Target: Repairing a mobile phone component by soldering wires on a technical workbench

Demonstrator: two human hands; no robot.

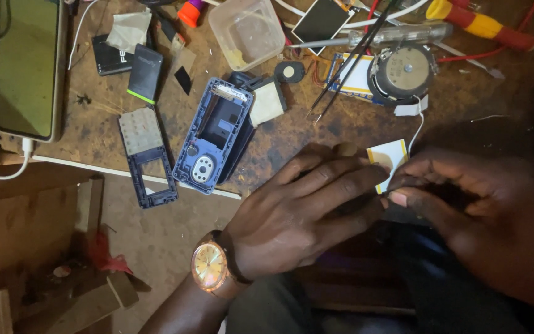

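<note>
Both hands pinch small white-yellow part (389,156): left hand (304,210), right hand (483,210) closed on it. Blue phone shell (212,133) lies open, unassembled, far-left on counter (341,124).

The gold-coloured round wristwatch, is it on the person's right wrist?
No, the gold-coloured round wristwatch sits on the wrist of the left hand, while the right hand shows no watch.

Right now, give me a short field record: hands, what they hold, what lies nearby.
left hand: wears a gold wristwatch, fingers on a small white-and-yellow flat part
right hand: pinches the same part's edge
bench: worn brown wood
nearby: opened blue plastic phone shell, blue keypad frame, clear plastic tub, black tweezers
</note>
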